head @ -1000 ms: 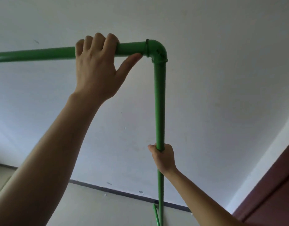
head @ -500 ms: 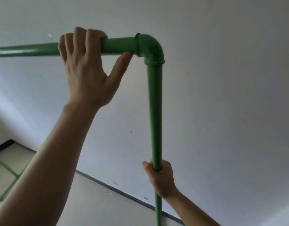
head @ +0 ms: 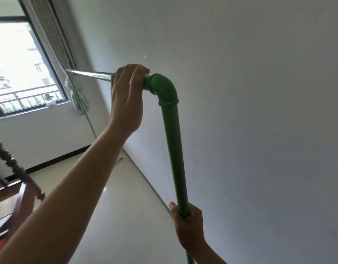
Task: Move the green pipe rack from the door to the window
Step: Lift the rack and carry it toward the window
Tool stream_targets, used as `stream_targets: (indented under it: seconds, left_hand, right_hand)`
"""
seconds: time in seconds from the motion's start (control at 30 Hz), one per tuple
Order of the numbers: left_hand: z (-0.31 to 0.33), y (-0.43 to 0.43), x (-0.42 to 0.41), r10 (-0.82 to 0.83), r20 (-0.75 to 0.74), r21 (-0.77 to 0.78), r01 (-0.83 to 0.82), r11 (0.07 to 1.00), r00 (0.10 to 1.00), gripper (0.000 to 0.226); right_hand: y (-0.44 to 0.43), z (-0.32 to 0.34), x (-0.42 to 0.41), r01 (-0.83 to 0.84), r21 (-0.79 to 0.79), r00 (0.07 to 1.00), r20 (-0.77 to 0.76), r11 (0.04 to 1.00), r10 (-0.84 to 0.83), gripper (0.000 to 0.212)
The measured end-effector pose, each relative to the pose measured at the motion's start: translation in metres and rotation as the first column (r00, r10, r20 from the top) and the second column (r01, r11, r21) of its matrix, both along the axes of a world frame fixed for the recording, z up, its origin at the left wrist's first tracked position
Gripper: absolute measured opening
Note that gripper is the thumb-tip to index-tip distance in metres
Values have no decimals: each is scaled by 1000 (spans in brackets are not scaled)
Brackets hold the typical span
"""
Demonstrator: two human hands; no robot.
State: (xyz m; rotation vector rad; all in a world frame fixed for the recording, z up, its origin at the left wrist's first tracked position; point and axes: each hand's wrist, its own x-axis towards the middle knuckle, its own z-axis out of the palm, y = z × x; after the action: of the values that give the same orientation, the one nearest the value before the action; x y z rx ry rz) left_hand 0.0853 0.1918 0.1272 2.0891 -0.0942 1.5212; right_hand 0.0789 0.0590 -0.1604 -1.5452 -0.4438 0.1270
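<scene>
Left hand (head: 126,100): raised, fingers curled over the top bar of the green pipe rack (head: 174,149), closed around it just beside the elbow joint (head: 162,88). Back of the hand faces the camera; the thumb is hidden behind the palm.

Right hand (head: 185,223): lower, well below the left, wrapped tight around the rack's upright pipe. Thumb lies along the near left side of the pipe; the fingers go round behind and only partly show. A short stretch of green pipe runs on below this hand to the bottom edge of the view.

Rack, relative to the hands: the upright climbs from the right hand, leaning slightly left, to the elbow joint right of the left hand. Beyond the left hand the top bar runs away to the left, glaring pale in the light, toward the window (head: 21,69). At its far end a second thin green upright (head: 88,119) drops toward the floor; the rack's feet cannot be seen.

Outward: a plain white wall (head: 259,111) sits right of both hands, close alongside the rack. Pale glossy floor (head: 116,206) lies under the left forearm, with a dark skirting line where it meets the walls. Blinds or a curtain (head: 55,35) hang beside the window, above the far end of the bar. Dark wooden furniture with a turned spindle (head: 14,168) stands left of the left forearm, at the frame edge.
</scene>
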Motion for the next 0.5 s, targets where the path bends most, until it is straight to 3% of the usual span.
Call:
stream_targets:
  seconds: [0.1,0.17,0.27,0.33,0.4,0.5]
  left_hand:
    - [21,23,3,95,-113,137,-80,987,989,84]
    - [31,39,9,80,-194,197,-41,979,978,90]
    - [37,49,14,66,-213,181,-27,983,975,68]
    - [39,47,10,130,-167,213,-93,973,977,41]
    - [38,50,2,12,-202,295,49,954,979,17]
    - [45,51,-16,-52,-222,282,116,953,974,23]
  right_hand:
    - [3,-3,1,30,10,1000,-6,1000,-30,46]
    - [6,-4,0,51,-9,999,-13,999,-51,45]
    - [8,1,-4,65,-8,998,-12,998,-65,46]
    - [8,2,-9,85,-6,996,2,996,-85,49]
    - [6,3,-18,106,10,994,7,994,-106,53]
    - [6,4,-32,96,41,995,17,995,-96,56]
